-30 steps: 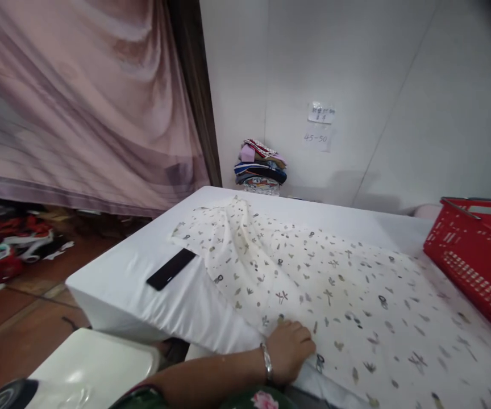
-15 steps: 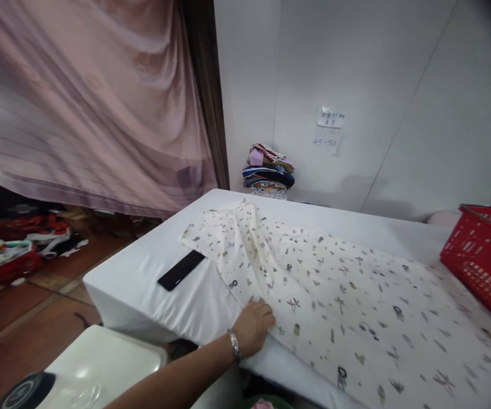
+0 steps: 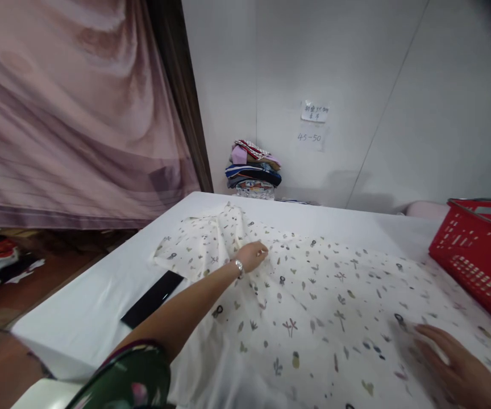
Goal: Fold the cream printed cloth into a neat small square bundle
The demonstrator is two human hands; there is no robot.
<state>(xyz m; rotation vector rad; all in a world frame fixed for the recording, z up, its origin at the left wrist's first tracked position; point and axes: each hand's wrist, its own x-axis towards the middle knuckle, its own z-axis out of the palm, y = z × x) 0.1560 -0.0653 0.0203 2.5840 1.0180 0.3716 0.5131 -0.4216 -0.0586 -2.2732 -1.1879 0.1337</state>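
A cream cloth (image 3: 313,295), printed with small palm trees, pineapples and leaves, lies spread over the white table in the head view, with folds at its far left part. My left hand (image 3: 252,255), with a silver bracelet at the wrist, rests on the folded part, fingers curled and pinched on the cloth. At the lower right my right hand (image 3: 458,363) is over the cloth, fingers stretched out and somewhat blurred. A black phone-like slab (image 3: 152,298) lies left of the cloth, partly behind my left forearm.
The white table (image 3: 70,309) has its left edge near a hanging pink curtain (image 3: 79,113). A red plastic basket (image 3: 479,250) stands at the right, by the cloth. Folded fabrics (image 3: 254,170) are stacked behind the table against the wall, below paper notes (image 3: 313,112).
My left hand has moved from the cloth's near edge up onto its folded part. My right hand has come into view at the lower right. The cloth's near left part has shifted toward me.
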